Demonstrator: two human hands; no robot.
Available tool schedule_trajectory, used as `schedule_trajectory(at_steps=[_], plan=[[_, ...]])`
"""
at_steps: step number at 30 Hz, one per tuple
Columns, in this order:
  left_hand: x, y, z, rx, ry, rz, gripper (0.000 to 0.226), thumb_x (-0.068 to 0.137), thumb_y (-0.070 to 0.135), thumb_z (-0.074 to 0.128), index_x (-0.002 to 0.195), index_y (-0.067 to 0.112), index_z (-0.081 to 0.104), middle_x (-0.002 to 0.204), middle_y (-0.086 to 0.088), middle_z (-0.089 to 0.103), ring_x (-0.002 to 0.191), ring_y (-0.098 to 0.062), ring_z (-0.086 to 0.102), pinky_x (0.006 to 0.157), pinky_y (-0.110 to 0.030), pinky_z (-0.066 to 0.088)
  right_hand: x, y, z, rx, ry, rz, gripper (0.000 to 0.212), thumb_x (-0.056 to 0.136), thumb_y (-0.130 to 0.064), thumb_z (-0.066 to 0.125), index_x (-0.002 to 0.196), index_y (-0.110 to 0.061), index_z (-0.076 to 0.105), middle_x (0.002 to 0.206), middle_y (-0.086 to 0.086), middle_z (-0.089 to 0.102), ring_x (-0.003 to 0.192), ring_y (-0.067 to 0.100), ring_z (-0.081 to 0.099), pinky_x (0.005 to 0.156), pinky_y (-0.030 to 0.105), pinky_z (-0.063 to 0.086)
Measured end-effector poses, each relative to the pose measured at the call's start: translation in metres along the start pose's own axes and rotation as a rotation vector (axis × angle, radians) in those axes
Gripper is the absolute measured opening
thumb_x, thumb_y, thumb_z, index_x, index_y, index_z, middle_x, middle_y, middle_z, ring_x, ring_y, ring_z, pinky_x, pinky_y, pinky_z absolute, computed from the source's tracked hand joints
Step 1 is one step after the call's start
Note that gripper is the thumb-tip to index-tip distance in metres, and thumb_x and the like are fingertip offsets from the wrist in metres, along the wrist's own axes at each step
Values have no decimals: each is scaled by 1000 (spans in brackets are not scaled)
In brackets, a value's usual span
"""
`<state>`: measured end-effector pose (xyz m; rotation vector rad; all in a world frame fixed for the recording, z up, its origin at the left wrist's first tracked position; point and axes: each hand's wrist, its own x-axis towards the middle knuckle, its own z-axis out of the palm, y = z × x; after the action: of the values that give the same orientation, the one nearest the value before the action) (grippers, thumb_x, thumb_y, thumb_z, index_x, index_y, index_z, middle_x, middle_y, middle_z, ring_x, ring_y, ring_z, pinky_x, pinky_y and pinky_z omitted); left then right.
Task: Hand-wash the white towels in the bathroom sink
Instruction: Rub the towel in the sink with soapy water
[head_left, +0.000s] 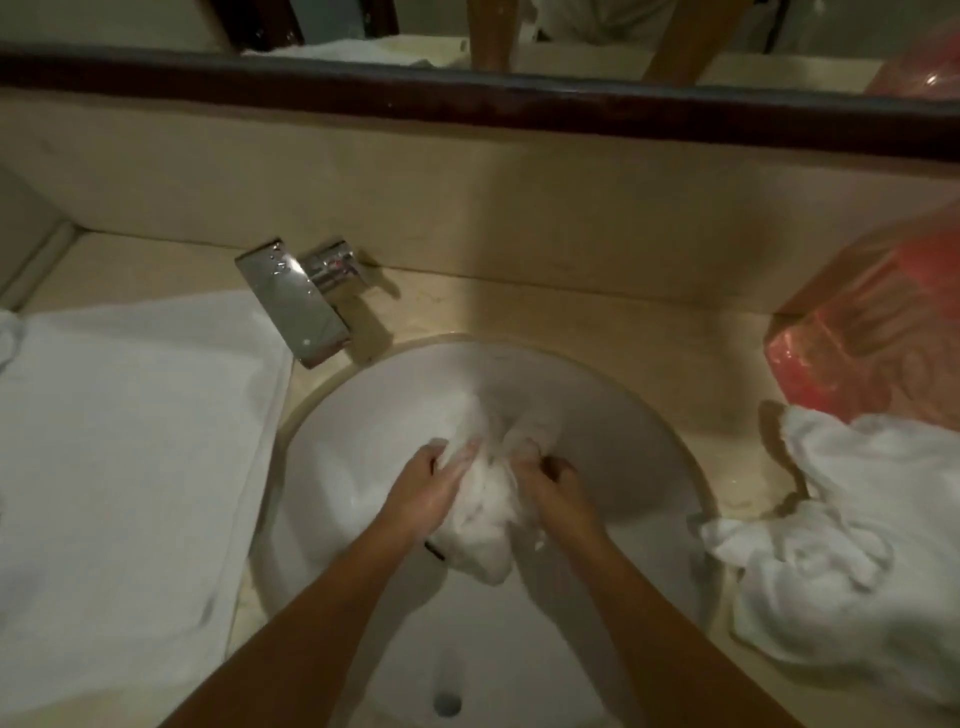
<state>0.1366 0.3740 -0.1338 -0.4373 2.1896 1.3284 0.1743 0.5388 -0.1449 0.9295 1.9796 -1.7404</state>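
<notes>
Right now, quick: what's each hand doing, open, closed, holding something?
Left hand: pinching the wet towel between thumb and fingers, in the sink.
Right hand: fingers curled, gripping the same towel.

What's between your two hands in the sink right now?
A bunched white towel, held by the left hand and the right hand, as the head view shows.

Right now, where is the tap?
In the head view the tap stands left of centre, behind the sink, just right of the flat towel.
</notes>
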Motion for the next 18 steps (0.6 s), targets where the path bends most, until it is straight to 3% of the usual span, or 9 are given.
schedule_trajectory(at_steps=[4, 7, 10, 13, 15, 18], plan=[[15, -9, 22, 3, 12, -68, 99, 66, 98, 51, 124, 19, 69, 114, -2, 75, 105, -21, 71, 97, -40, 56, 18, 5, 12, -111, -27, 28, 72, 71, -80, 69, 117, -24, 74, 103, -3, 78, 97, 19, 74, 87, 34, 60], [12, -1, 22, -144, 86, 15, 67, 80, 75, 64, 115, 18, 74, 107, -2, 77, 100, -22, 73, 98, -46, 58, 18, -2, 13, -54, 29, -119, 48, 94, -59, 66, 127, -24, 68, 111, -3, 75, 105, 19, 73, 83, 28, 56], [9, -1, 6, -549, 95, -11, 59, 79, 60, 79, 119, 17, 75, 110, -11, 79, 106, -32, 75, 100, -56, 57, 14, -5, 1, 108, 83, -234, 55, 94, -58, 59, 132, -20, 66, 116, 1, 76, 108, 21, 74, 89, 36, 59], [3, 4, -13, -877, -92, -125, 50, 90, 38, 78, 129, 8, 69, 121, -24, 73, 112, -43, 71, 102, -64, 53, 3, -16, -19, 151, -1, -198, 34, 110, -37, 54, 135, -17, 64, 122, 6, 76, 110, 21, 75, 94, 41, 61], [0, 14, -21, -912, -186, -179, 38, 94, 30, 70, 126, 10, 68, 115, -22, 74, 103, -39, 73, 94, -57, 57, -1, -20, -29, 158, 5, -149, 28, 111, -28, 54, 130, -13, 67, 123, 14, 75, 107, 26, 75, 91, 45, 61], [-4, 22, -18, -856, -262, -221, 49, 94, 48, 70, 132, 17, 68, 123, -17, 74, 110, -37, 72, 97, -55, 57, -9, -42, -18, 355, 64, -52, 34, 109, -35, 56, 115, -7, 74, 111, 21, 78, 99, 32, 76, 90, 47, 58]])
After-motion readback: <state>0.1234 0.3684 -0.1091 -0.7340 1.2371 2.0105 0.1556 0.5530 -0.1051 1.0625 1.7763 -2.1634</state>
